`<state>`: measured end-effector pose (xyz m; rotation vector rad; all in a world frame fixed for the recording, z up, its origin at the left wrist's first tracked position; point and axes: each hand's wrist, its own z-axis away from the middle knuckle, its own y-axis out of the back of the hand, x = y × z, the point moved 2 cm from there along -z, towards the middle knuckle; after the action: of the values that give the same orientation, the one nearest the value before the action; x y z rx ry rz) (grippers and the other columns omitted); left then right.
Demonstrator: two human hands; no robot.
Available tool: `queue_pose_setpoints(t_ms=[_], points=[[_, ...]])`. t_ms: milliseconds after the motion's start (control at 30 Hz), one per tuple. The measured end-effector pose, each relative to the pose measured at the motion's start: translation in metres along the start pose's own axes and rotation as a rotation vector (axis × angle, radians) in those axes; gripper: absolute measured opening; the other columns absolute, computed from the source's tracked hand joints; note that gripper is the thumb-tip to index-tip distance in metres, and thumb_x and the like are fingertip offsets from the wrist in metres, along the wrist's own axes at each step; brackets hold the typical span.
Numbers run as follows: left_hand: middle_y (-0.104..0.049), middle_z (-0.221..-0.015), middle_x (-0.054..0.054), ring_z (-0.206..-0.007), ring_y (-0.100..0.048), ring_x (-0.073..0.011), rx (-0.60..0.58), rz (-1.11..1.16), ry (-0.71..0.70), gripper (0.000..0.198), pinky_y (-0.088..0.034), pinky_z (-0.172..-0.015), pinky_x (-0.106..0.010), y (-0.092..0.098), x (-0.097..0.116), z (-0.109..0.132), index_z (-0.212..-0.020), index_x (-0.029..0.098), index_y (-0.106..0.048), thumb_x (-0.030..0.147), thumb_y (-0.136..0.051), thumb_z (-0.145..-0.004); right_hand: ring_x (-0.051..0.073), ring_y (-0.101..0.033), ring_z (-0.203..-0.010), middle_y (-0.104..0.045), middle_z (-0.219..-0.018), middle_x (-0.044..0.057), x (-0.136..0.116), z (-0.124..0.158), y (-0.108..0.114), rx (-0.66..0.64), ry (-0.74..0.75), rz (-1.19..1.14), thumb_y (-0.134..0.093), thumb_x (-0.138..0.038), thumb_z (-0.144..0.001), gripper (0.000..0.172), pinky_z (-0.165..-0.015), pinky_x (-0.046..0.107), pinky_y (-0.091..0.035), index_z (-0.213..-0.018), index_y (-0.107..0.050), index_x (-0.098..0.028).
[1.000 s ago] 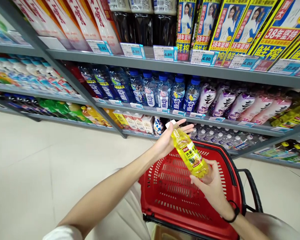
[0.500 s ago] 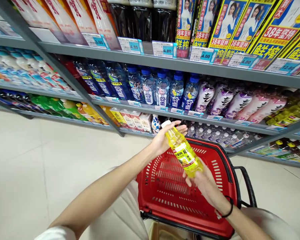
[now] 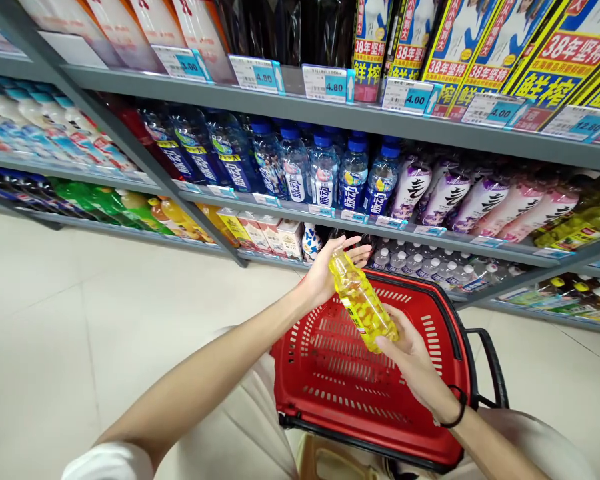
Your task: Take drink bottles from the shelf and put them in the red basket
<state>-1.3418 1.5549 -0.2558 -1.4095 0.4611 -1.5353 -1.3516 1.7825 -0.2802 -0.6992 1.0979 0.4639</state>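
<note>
A clear bottle of yellow drink (image 3: 363,303) is held slantwise over the red shopping basket (image 3: 365,427), cap end up and to the left. It shows a see-through side with pale lumps, and its label is turned mostly out of sight. My left hand (image 3: 325,270) supports the neck end, with the fingers stretched out behind it; the cap is hidden there. Round the base end, my right hand (image 3: 410,350) grips with thumb and fingers. A black band (image 3: 457,407) circles my right wrist.
Grey shelves stand in front, with blue-capped bottles (image 3: 324,173), purple-and-white bottles (image 3: 450,197) and yellow cartons (image 3: 460,53). More yellow bottles (image 3: 580,217) lie at the right. The basket's black handle (image 3: 490,367) sticks out rightward. Pale floor tiles (image 3: 35,320) extend left.
The bottle has been turned about its long axis between my hands, so its printed label has rolled away. My right hand's grip on the base has shifted; the view has tilted slightly downward.
</note>
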Motion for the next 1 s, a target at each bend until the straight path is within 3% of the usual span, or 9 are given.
queue_pose_setpoints(t_ms=[167, 333, 567, 667, 767, 867, 1000], points=[[-0.076, -0.118, -0.018, -0.107, -0.072, -0.0248, -0.019, 0.021, 0.035, 0.056, -0.045, -0.114, -0.042, 0.002, 0.003, 0.002, -0.123, 0.010, -0.068, 0.056, -0.057, -0.093, 0.028, -0.062, -0.125, -0.062, -0.135, 0.009, 0.000, -0.002, 0.009, 0.140, 0.267, 0.429, -0.085, -0.034, -0.082, 0.065, -0.106, 0.045, -0.054, -0.139, -0.053, -0.028], [-0.077, -0.118, -0.018, -0.104, -0.072, -0.0251, -0.031, 0.041, 0.063, 0.059, -0.047, -0.111, -0.042, 0.000, 0.004, 0.003, -0.119, 0.009, -0.070, 0.060, -0.055, -0.092, 0.028, -0.061, -0.119, -0.059, -0.128, 0.010, -0.015, 0.002, 0.012, 0.219, 0.519, 0.882, -0.082, -0.034, -0.085, 0.059, -0.103, 0.048, -0.055, -0.137, -0.055, -0.027], [-0.076, -0.119, -0.020, -0.114, -0.070, -0.0302, -0.115, -0.046, 0.068, 0.065, -0.042, -0.114, -0.048, -0.002, 0.003, 0.007, -0.116, 0.009, -0.072, 0.065, -0.052, -0.089, 0.027, -0.061, -0.119, -0.055, -0.129, 0.011, -0.021, 0.003, 0.014, 0.241, 0.770, 1.047, -0.075, -0.027, -0.091, 0.052, -0.104, 0.046, -0.055, -0.138, -0.051, -0.026], [-0.075, -0.122, -0.020, -0.117, -0.068, -0.0319, -0.118, -0.056, 0.079, 0.064, -0.039, -0.116, -0.049, -0.002, 0.003, 0.007, -0.117, 0.010, -0.071, 0.065, -0.053, -0.089, 0.028, -0.061, -0.120, -0.055, -0.129, 0.011, -0.021, 0.002, 0.016, 0.269, 0.721, 1.021, -0.077, -0.027, -0.090, 0.054, -0.105, 0.048, -0.054, -0.137, -0.051, -0.025], [-0.073, -0.126, -0.021, -0.119, -0.068, -0.0320, -0.121, -0.050, 0.068, 0.063, -0.039, -0.116, -0.049, -0.003, 0.005, 0.007, -0.118, 0.011, -0.069, 0.065, -0.053, -0.090, 0.030, -0.061, -0.120, -0.057, -0.128, 0.011, -0.022, -0.001, 0.019, 0.284, 0.581, 0.868, -0.084, -0.030, -0.082, 0.058, -0.107, 0.051, -0.053, -0.131, -0.053, -0.025], [-0.073, -0.127, -0.021, -0.119, -0.068, -0.0306, -0.132, -0.055, 0.015, 0.061, -0.038, -0.116, -0.049, -0.005, 0.009, 0.006, -0.124, 0.013, -0.067, 0.063, -0.052, -0.093, 0.028, -0.065, -0.118, -0.062, -0.128, 0.009, -0.020, -0.006, 0.019, 0.182, 0.383, 0.550, -0.087, -0.033, -0.079, 0.061, -0.103, 0.047, -0.056, -0.129, -0.053, -0.028], [-0.074, -0.125, -0.020, -0.122, -0.067, -0.0319, -0.160, -0.082, -0.033, 0.058, -0.036, -0.117, -0.052, -0.007, 0.014, 0.006, -0.126, 0.013, -0.066, 0.060, -0.050, -0.095, 0.026, -0.070, -0.117, -0.070, -0.131, 0.007, -0.019, -0.010, 0.016, 0.072, 0.137, 0.099, -0.082, -0.039, -0.086, 0.045, -0.103, 0.045, -0.057, -0.125, -0.062, -0.028]])
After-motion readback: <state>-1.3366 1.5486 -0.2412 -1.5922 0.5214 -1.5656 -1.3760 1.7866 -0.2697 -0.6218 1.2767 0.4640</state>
